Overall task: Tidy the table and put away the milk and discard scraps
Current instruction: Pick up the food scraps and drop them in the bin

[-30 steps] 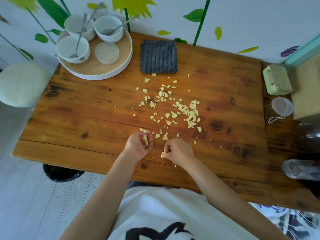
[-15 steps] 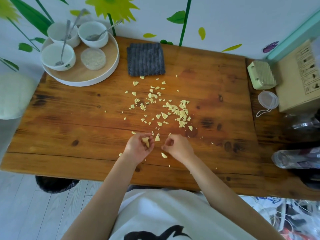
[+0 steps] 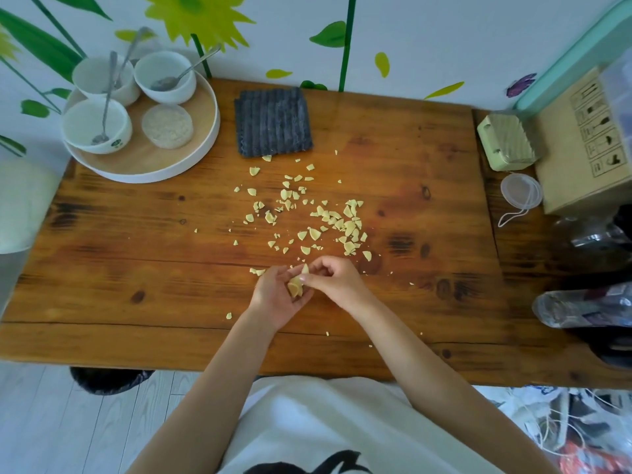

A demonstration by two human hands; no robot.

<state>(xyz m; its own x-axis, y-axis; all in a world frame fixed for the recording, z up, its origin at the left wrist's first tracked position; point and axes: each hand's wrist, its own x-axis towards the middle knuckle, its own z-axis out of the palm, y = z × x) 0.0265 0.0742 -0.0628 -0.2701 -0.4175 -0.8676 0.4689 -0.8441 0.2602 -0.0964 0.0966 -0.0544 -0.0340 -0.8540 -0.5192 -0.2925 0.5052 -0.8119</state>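
Scraps (image 3: 295, 289) rest in the cupped left hand (image 3: 273, 304); right hand (image 3: 338, 283) has joined it, apparently pinching one.

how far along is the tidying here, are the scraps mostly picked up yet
Early. Done: only a few pieces sit gathered in the cupped left hand. In hand: the right hand pinches one more scrap above that palm. Left: most scraps lie scattered across the table, and the tray of bowls stands at the far left corner.

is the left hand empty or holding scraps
Not empty: the left hand is cupped palm up with pale scraps in it; the right hand pinches one more over it.
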